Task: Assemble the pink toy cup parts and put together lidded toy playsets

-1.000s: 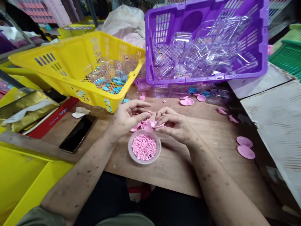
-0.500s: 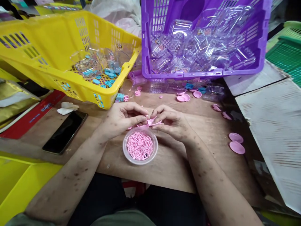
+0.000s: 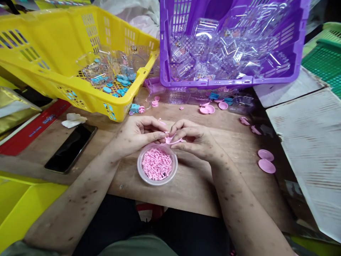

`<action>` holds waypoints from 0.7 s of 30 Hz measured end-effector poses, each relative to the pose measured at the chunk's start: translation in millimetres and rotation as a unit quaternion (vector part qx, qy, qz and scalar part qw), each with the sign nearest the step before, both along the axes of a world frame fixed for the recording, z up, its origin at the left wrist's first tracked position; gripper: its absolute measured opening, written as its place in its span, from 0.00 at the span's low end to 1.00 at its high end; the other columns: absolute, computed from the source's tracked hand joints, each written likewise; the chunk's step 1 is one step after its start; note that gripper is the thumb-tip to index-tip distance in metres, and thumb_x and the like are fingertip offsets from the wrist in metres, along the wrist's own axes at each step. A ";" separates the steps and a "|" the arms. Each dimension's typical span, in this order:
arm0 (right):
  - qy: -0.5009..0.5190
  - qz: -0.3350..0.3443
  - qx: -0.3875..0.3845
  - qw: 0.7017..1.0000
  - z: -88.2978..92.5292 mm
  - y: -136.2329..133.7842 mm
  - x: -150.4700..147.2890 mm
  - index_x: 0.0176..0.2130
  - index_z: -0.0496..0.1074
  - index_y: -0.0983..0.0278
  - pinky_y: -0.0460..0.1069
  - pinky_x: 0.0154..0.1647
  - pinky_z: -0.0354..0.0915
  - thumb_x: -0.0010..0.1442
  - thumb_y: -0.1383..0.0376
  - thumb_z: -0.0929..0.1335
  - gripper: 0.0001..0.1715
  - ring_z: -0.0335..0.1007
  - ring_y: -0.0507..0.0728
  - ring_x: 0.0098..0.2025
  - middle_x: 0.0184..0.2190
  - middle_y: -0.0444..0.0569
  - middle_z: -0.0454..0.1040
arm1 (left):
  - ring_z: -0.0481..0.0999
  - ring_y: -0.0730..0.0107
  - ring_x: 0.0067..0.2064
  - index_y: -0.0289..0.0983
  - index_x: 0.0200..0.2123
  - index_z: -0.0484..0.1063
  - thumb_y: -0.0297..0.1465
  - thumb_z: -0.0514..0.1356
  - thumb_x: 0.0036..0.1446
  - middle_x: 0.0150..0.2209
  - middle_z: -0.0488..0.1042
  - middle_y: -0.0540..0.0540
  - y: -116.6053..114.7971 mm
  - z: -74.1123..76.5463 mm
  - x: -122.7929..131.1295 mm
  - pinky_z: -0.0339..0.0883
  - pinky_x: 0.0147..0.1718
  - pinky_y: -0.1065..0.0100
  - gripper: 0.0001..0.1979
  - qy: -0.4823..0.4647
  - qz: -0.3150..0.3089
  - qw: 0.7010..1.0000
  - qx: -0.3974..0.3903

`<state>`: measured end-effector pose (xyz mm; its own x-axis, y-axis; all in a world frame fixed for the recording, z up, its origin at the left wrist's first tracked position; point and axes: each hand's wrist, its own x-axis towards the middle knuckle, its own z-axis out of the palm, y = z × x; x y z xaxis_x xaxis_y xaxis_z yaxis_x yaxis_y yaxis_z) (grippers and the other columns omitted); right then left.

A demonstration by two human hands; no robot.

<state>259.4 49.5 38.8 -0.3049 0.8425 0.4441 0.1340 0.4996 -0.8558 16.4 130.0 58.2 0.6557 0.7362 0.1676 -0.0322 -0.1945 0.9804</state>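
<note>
Between my two hands is a small pink plastic part [image 3: 173, 140], thin and curved, partly covered by fingers. My left hand [image 3: 141, 134] pinches its left end between thumb and forefinger. The fingers of my right hand [image 3: 195, 138] are closed on its right side. Just below them stands a round clear tub [image 3: 173, 173] filled with tiny pink plastic pieces [image 3: 156, 164]. Another slim pink piece [image 3: 162, 122] shows just beyond my left fingertips. What exactly the fingertips press on is hidden.
A yellow basket [image 3: 53, 80] at left and a purple basket [image 3: 231, 82] behind hold clear plastic cases. A black phone [image 3: 71, 148] lies left. Pink discs [image 3: 266, 166] and a cardboard box [image 3: 306, 142] are at right; pink shells [image 3: 207, 109] lie behind my hands.
Both hands keep their hold on the pink part, with only slight finger movement. The whole view has shifted a little.
</note>
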 end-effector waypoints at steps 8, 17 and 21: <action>-0.018 -0.028 0.051 0.998 -1.3 0.3 -0.1 0.44 0.89 0.56 0.56 0.57 0.82 0.68 0.58 0.82 0.07 0.82 0.57 0.48 0.46 0.49 0.80 | 0.89 0.63 0.39 0.37 0.38 0.89 0.37 0.81 0.57 0.38 0.89 0.42 1.9 -5.7 1.3 0.86 0.41 0.67 0.11 -0.012 -0.024 1.000 0.005; -0.067 -0.048 0.101 0.991 -4.1 2.1 -7.8 0.45 0.88 0.55 0.56 0.59 0.80 0.70 0.55 0.80 0.08 0.78 0.60 0.58 0.52 0.53 0.78 | 0.88 0.61 0.36 0.40 0.36 0.90 0.39 0.79 0.59 0.36 0.88 0.44 2.5 -1.4 0.0 0.86 0.38 0.65 0.09 0.018 -0.036 0.999 0.031; -0.075 -0.042 0.050 0.995 -4.3 3.6 2.5 0.53 0.84 0.54 0.59 0.60 0.79 0.63 0.47 0.83 0.24 0.75 0.65 0.65 0.64 0.55 0.75 | 0.88 0.60 0.39 0.41 0.37 0.89 0.39 0.76 0.63 0.36 0.88 0.45 2.7 -1.8 -3.4 0.85 0.41 0.65 0.08 0.044 -0.035 0.992 0.113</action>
